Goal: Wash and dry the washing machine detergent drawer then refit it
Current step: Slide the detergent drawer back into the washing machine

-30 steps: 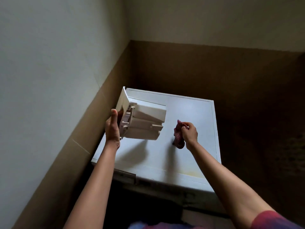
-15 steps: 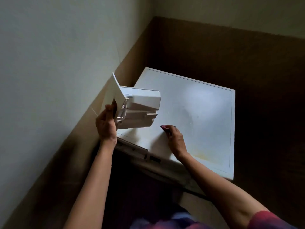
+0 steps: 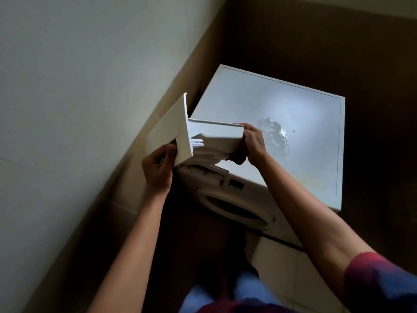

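The white detergent drawer [image 3: 216, 138] is held in the air over the front left corner of the washing machine [image 3: 316, 159]. Its flat front panel [image 3: 167, 132] faces left. My left hand [image 3: 158, 168] grips the panel's lower edge. Fingers of my right hand [image 3: 253, 143] curl over the drawer's rear end. A dark bunched thing [image 3: 239, 158], perhaps the cloth, shows under that palm. Below the drawer is the machine's open drawer slot [image 3: 203, 175].
A dark glossy patch [image 3: 275, 134] lies on the machine's top behind my right hand. The pale wall [image 3: 79, 98] stands close on the left and a brown wall behind. The round door [image 3: 237, 211] faces me, with floor tiles [image 3: 282, 267] below.
My right hand left the machine's top and took hold of the drawer's rear end. The drawer moved down toward the front left corner. My view tilted down, showing the door.
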Demonstrator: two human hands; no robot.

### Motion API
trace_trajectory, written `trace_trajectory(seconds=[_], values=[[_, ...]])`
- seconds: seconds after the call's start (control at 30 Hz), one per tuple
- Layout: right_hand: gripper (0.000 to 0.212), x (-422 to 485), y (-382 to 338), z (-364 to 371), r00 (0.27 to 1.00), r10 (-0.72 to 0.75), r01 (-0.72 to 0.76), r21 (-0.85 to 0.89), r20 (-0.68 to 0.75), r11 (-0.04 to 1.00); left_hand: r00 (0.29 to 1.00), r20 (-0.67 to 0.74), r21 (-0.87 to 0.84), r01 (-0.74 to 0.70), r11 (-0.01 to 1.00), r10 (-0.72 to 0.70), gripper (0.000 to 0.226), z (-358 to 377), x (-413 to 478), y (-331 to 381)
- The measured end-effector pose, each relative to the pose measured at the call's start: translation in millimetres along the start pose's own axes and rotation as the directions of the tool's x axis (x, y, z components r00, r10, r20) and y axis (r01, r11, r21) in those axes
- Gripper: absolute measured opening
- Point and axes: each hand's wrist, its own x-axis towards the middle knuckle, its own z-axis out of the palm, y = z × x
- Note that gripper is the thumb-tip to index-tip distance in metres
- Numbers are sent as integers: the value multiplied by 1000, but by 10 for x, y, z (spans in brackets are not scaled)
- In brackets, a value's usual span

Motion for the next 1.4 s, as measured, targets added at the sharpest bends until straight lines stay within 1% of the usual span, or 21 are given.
trace_trajectory(seconds=[0.1, 0.17, 0.23, 0.3, 0.33, 0.37, 0.4, 0.47, 0.53, 0.6, 0.67, 0.73, 0.83, 0.93, 1.03, 1.1, 1.17, 1.23, 1.27, 1.33, 1.4], values=[[14, -137, -58, 84, 994, 108, -107, 118, -1, 987, 1000, 30, -15, -4, 1000, 4, 21, -102, -66, 19], [23, -210, -18, 101, 993, 119, -117, 148, -4, 982, 997, 73, 12, -17, 1000, 16, 21, -197, -94, -19], [26, -275, 37, 89, 998, 64, -66, 160, 23, 985, 993, 114, 58, -2, 998, -5, 20, -261, -126, -68], [25, -345, 80, 51, 995, 26, -47, 215, 99, 976, 992, 66, 35, 106, 994, -108, 24, -276, -169, -90], [23, -383, 91, 31, 991, 14, -46, 241, 131, 970, 978, -13, 37, 210, 977, -210, 30, -277, -196, -86], [21, -403, 112, 10, 989, 6, -43, 253, 145, 966, 942, -72, 21, 331, 943, -329, 36, -263, -228, -46], [20, -419, 137, -3, 987, -10, -33, 271, 158, 962, 889, -90, -8, 451, 893, -450, 45, -276, -251, -43], [18, -456, 154, -10, 984, -53, -3, 311, 172, 950, 748, -54, -78, 657, 750, -661, 60, -337, -255, -46], [14, -476, 183, -20, 975, -94, 21, 333, 204, 943, 599, 31, -135, 796, 591, -800, 71, -403, -234, -44], [14, -505, 230, -45, 963, -105, 21, 319, 249, 948, 484, 129, -208, 867, 454, -866, 81, -451, -220, -44], [16, -539, 273, -66, 949, -113, 16, 311, 294, 950, 391, 168, -261, 903, 342, -905, 80, -481, -199, -16], [18, -561, 306, -77, 938, -130, 25, 313, 321, 950, 321, 171, -276, 923, 267, -932, 82, -517, -171, -11], [25, -610, 326, -108, 921, -134, 6, 332, 366, 943, 233, 205, -214, 958, 189, -951, 87, -569, -162, -69], [33, -635, 331, -175, 893, -133, -21, 336, 430, 941, 152, 296, -162, 981, 108, -943, 86, -563, -186, -136], [37, -632, 337, -189, 878, -86, -56, 281, 471, 958, 141, 315, 29, 987, 158, -939, 83, -537, -159, -245], [37, -624, 358, -190, 873, -85, -53, 266, 480, 962, 167, 285, 55, 980, 190, -944, 64, -496, -165, -275], [35, -613, 378, -204, 886, -77, -70, 297, 456, 952, 217, 247, 64, 969, 239, -944, 46, -437, -195, -258], [35, -576, 408, -257, 914, -83, -91, 400, 397, 912, 247, 217, 53, 963, 264, -944, 34, -390, -266, -250], [37, -548, 421, -284, 928, -83, -99, 453, 364, 886, 256, 207, 37, 962, 269, -944, 34, -375, -313, -258], [40, -505, 440, -331, 961, -46, -102, 506, 271, 857, 282, 179, 8, 958, 288, -943, 40, -371, -401, -293], [49, -473, 437, -360, 992, 18, -78, 513, 122, 855, 314, 140, -15, 949, 315, -939, 45, -386, -493, -327]])
